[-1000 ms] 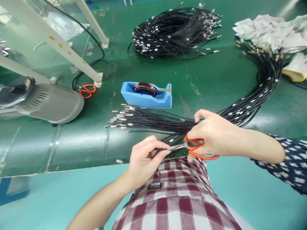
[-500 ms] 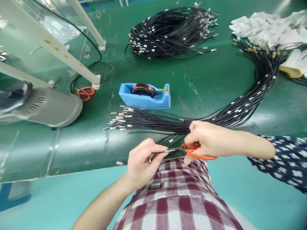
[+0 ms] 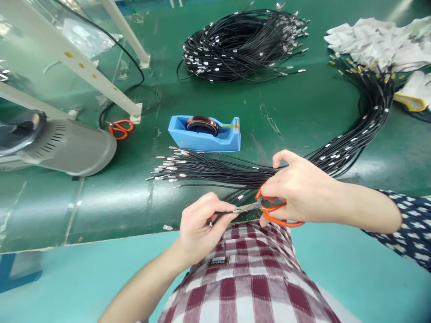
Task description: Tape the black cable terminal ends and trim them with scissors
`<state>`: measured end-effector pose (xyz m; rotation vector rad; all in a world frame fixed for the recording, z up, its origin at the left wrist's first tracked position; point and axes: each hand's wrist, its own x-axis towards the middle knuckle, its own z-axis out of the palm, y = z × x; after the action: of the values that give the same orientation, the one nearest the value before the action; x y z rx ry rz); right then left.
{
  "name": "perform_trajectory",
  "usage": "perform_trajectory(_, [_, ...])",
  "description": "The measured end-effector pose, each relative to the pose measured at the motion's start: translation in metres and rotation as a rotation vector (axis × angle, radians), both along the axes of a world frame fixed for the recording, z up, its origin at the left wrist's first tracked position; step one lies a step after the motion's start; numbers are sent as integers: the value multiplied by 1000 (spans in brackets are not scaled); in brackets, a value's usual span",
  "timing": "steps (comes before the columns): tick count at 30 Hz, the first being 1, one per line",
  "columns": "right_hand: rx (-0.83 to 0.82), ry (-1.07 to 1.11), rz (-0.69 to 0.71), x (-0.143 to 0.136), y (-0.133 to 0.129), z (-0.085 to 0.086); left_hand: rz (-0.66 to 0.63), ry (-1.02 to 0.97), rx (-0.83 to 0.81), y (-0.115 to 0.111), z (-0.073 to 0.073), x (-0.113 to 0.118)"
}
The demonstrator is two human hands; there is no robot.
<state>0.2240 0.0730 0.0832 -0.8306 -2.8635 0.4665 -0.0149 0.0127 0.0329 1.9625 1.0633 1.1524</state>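
Between thumb and fingertips, my left hand pinches the end of a thin black cable near the table's front edge. My right hand is closed around the orange handles of a pair of scissors. Their blades point left and meet the cable end at my left fingertips; whether they touch it I cannot tell. Just beyond both hands lies a bundle of black cables with white-tagged ends at the left, curving away to the back right.
Behind the bundle stands a blue tape dispenser. A coil of black cables lies farther back. At the left are another pair of orange scissors, a grey device and a white frame. White gloves are piled at the back right.
The scissors' handles have spread apart and my right hand has opened wider around them, its index finger lifted. My left hand stays almost in place, still pinching the cable.
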Motion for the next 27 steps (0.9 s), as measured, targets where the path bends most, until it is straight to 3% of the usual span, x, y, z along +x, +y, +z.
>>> perform_trajectory(6, [12,-37,3,-1,0,4,-10,-11,-5,0,1,0])
perform_trajectory(19, [-7,-70,36,-4,-2,0,-22,-124,-8,-6,-13,-2])
perform_trajectory(22, [-252,67,-135,-5,-3,-7,26,-153,-113,-6,-10,0])
perform_trajectory(25, [-779,383,-461,-9,-4,-19,74,-213,-337,-5,-6,1])
perform_trajectory(27, [-1031,537,-572,-12,-4,-26,113,-312,-526,-2,-5,1])
